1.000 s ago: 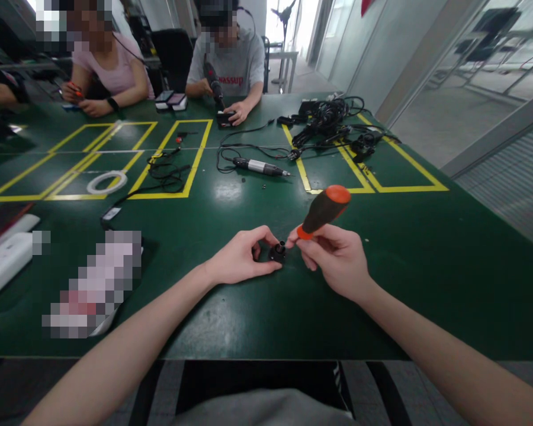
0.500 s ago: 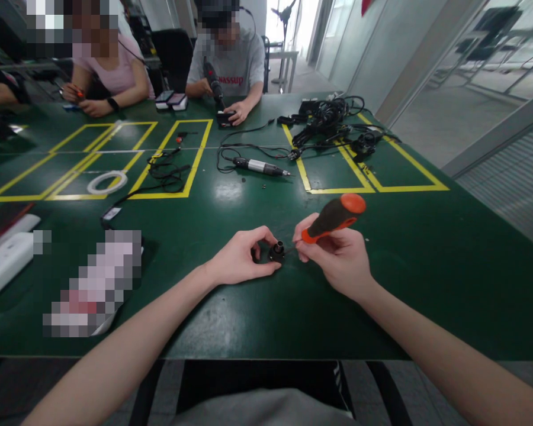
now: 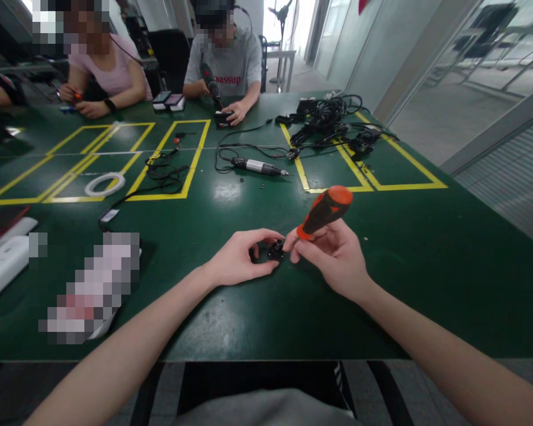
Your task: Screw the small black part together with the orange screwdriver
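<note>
Small blk part [image 3: 275, 251] is held on green table [image 3: 408, 260], pinched btwn thumb & index of L hand [image 3: 242, 258], grip curved snugly round it. Orange/blk screwdriver [image 3: 323, 212] is gripped near handle base by R hand [image 3: 335, 257], fingers closed; tip contact w/ part can't be told. Pen-type tool [image 3: 260, 167] is seen beyond.

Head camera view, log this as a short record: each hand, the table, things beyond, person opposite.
Left hand: thumb and fingers around a small black part
Right hand: holds an orange-and-black screwdriver, handle up; tip hidden
Table: green, with yellow outlines
Beyond: silver-and-black tool; tangled black cables farther right
Opposite: person in grey shirt
</note>
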Motion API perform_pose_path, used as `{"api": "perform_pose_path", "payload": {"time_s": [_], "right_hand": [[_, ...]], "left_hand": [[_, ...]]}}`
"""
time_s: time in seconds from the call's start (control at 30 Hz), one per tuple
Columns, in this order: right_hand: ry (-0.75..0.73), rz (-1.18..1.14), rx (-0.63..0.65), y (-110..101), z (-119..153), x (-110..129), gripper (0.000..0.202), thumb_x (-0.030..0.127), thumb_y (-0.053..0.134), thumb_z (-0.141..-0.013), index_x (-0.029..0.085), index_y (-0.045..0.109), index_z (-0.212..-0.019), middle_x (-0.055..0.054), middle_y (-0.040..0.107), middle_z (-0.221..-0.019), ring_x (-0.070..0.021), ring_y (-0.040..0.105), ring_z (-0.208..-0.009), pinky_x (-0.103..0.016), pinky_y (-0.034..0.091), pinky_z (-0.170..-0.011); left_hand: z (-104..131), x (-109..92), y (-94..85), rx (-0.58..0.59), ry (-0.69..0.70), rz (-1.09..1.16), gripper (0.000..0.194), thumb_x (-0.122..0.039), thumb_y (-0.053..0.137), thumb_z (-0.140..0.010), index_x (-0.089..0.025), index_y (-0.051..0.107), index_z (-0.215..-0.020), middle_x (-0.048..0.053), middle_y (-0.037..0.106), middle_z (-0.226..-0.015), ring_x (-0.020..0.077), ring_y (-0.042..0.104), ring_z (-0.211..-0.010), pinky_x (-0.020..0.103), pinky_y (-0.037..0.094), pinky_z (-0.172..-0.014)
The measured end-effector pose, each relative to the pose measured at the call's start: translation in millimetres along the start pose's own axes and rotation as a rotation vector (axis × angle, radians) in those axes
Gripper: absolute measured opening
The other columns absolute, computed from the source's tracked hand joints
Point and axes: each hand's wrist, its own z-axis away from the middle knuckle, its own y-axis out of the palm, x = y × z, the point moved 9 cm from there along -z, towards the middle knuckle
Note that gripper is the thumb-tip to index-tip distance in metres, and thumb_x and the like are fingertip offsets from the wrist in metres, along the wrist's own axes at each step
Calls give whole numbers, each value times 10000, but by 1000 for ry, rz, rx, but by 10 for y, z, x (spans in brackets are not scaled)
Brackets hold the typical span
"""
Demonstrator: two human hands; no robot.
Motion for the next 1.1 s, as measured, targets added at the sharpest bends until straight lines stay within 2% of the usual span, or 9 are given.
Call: {"api": "perform_pose_path", "payload": {"time_s": [0.17, 0.33, 0.43, 0.6, 0.83, 0.97, 1.1], "right_hand": [[24, 90, -24, -46, -20, -9, 283, 460, 803, -916, 209, 687, -853, -32, 761, -792, -147, 683, -600, -308, 603, -608], [30, 82, 13, -34, -45, -37, 279, 479, 762, -948, 209, 716, -892, 4, 692, -733, -133, 660, -585, -294, 584, -611], [46, 20, 25, -15, -51, -85, 271, 475, 726, -977, 209, 698, -932, -7, 724, -795, -133, 684, -596, -305, 607, -637], [42, -4, 1, -23, -54, -129, 297, 475, 794, -920, 219, 645, -928, -12, 754, -805, -139, 689, -590, -309, 613, -632], [11, 81, 16, -35, -83, -88, 301, 494, 829, -876, 209, 735, -857, -16, 711, -806, -134, 661, -598, -300, 595, -617], [2, 59, 25, -24, -95, -105, 295, 495, 725, -970, 210, 737, -895, -3, 703, -761, -128, 663, -591, -292, 590, -627], [6, 1, 32, -6, -85, -153, 283, 488, 743, -961, 215, 690, -1012, -26, 760, -852, -145, 710, -654, -316, 625, -683]], "left_hand": [[10, 14, -7, -15, 28, -44, 350, -241, 725, -849, -164, 722, -1191, 53, 784, -1071, 139, 665, -793, 260, 527, -704], [2, 25, -42, -59, 59, -45, 343, -243, 743, -868, -162, 710, -1199, 81, 767, -1117, 175, 699, -918, 277, 566, -751], [-6, 63, -71, -82, 26, 20, 372, -232, 769, -858, -160, 704, -1217, 99, 754, -1168, 183, 713, -955, 293, 601, -778], [-10, 145, -83, -92, -47, 121, 442, -226, 803, -841, -153, 692, -1262, 112, 762, -1204, 188, 735, -976, 329, 632, -847], [-10, 166, -84, -91, -55, 121, 439, -209, 798, -843, -144, 693, -1265, 113, 776, -1190, 206, 745, -1048, 336, 636, -881], [-9, 181, -61, -66, -62, 150, 533, -186, 710, -900, -178, 629, -1427, 122, 764, -1283, 231, 744, -1144, 410, 636, -967], [-28, 94, -88, -41, -8, 152, 679, -151, 690, -889, -209, 524, -1545, 145, 689, -1438, 268, 675, -1316, 436, 606, -1038]]}}
